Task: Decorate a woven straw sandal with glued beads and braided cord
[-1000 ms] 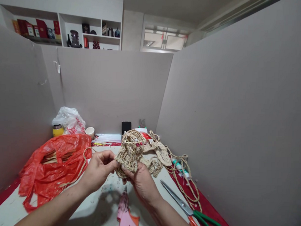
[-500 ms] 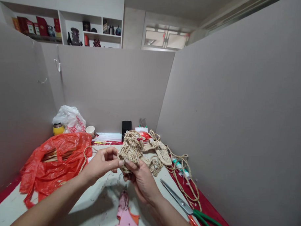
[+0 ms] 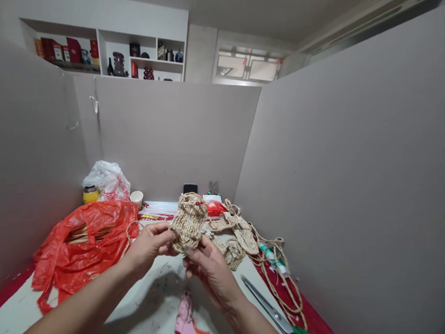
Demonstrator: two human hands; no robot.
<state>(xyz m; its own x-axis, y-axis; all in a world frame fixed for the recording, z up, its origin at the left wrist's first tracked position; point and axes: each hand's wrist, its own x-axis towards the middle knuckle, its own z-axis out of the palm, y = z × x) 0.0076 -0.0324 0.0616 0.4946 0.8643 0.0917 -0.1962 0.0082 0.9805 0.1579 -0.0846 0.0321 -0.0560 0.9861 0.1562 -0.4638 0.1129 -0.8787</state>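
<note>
Both my hands hold up a small woven straw piece (image 3: 187, 220), shaped like a little shoe, with red beads near its top. My left hand (image 3: 149, 247) pinches its left lower edge and also has a strand of twine (image 3: 127, 233) looping off toward the red bag. My right hand (image 3: 209, 265) grips it from below and to the right, fingers closed. The piece hangs above the white tabletop (image 3: 148, 305), just in front of more woven straw pieces (image 3: 238, 231).
A red plastic bag (image 3: 79, 247) with sticks lies left. Behind it are a white bag (image 3: 108, 180), a yellow jar (image 3: 90, 195) and a paper cup (image 3: 136, 197). A pink glue gun (image 3: 186, 317) lies near me; scissors (image 3: 275, 317) and coiled twine (image 3: 277, 266) lie right. Grey partitions enclose the desk.
The woven piece has been turned and shifted slightly lower and left between my hands. My view has tilted upward a little, so the glue gun sits lower in frame.
</note>
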